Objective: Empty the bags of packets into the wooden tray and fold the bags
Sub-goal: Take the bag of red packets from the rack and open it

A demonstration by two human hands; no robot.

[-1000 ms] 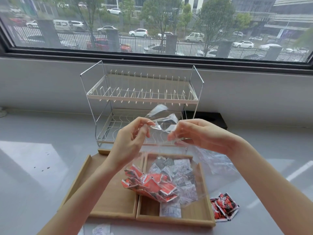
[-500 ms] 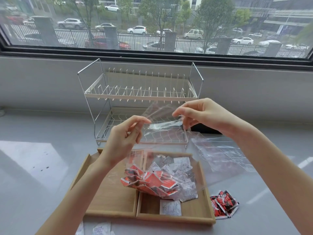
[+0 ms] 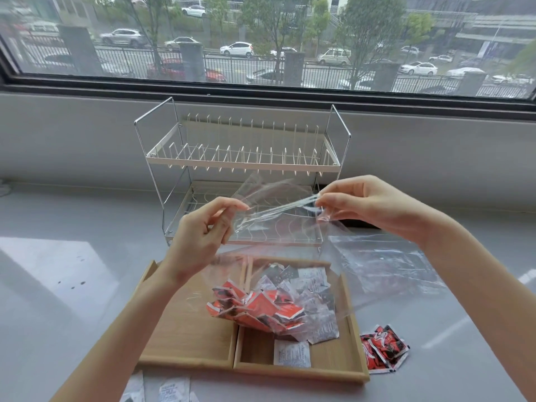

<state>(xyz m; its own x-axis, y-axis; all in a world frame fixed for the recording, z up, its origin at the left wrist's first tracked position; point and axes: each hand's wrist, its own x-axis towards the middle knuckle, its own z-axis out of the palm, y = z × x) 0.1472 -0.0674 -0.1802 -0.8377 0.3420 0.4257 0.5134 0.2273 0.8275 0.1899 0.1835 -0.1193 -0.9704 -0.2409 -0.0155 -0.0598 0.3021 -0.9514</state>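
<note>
The two hands have drawn apart since a moment ago, and the mouth of the clear bag (image 3: 278, 210) is now stretched taut between them. The left hand (image 3: 200, 236) pinches one corner of the rim in its fingers (image 3: 232, 206); the right hand (image 3: 362, 204), higher and further out than before, grips the opposite corner. The bag hangs over the wooden tray (image 3: 185, 338), its load of red packets (image 3: 255, 309) sagging above the divider, some grey and white ones beside them. It looks like the seal is being opened, so tipping out comes next.

Another clear bag (image 3: 383, 262) lies flat on the surface (image 3: 58, 285) to the right. A few red packets (image 3: 383, 352) sit outside the tray, and white ones (image 3: 174, 390) at the near edge. The wire dish rack (image 3: 243, 163) stands close behind, leaving little room to lift.
</note>
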